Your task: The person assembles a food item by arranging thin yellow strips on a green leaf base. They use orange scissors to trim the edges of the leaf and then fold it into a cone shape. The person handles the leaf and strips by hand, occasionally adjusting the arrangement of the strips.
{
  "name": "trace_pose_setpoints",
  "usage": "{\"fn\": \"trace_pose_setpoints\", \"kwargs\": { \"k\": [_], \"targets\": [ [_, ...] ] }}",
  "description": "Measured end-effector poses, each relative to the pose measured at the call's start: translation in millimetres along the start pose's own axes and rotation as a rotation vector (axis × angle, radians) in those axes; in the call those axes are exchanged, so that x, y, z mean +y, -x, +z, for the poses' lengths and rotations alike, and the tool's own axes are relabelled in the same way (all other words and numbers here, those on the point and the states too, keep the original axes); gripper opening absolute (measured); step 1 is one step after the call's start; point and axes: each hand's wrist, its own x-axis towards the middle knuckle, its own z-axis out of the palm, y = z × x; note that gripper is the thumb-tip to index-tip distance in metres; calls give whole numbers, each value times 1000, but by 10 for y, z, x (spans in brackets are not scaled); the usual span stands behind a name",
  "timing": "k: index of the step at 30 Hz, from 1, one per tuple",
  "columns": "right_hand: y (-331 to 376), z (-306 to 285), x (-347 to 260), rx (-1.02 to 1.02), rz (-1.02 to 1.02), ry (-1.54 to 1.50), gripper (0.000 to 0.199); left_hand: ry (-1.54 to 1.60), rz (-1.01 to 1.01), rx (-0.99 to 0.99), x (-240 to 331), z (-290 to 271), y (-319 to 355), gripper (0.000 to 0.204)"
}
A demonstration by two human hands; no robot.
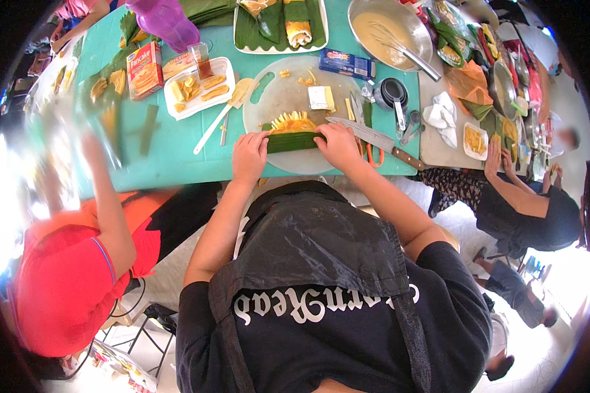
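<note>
On a round whitish cutting board (258,116), a green banana leaf (291,142) has its near edge folded up beside a yellow-orange filling topped with pale strips (294,122). My left hand (248,157) pinches the left end of the leaf, and my right hand (338,145) grips the right end. Just right of that hand lies a large knife (377,139) with a brown wooden handle. A pale yellow block in white wrapping (320,98) sits on the board beyond the filling. The fingertips behind the leaf are partly hidden.
Left stand a white tray of yellow pieces (225,98), a spatula (211,131), a red box (144,71) and a purple bottle (166,25). Beyond are a leaf-lined tray (240,49), a blue box (346,64) and a batter bowl (364,39) with a whisk. People work on both sides.
</note>
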Motion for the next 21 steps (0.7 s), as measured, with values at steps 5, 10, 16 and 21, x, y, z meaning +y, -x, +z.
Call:
{"fn": "trace_pose_setpoints", "kwargs": {
  "k": [5,10,16,21],
  "targets": [
    [-29,-29,-15,-45,39,-42,15,-22,3,16,-4,25,-26,15],
    [-60,-45,-19,-68,80,-82,18,-79,12,46,13,61,-64,15],
    [-90,-61,-39,-47,90,-130,26,-112,-6,45,22,95,-90,17],
    [-120,-113,-89,-4,31,-121,40,-123,-17,44,4,119,-107,18]
  ]
}}
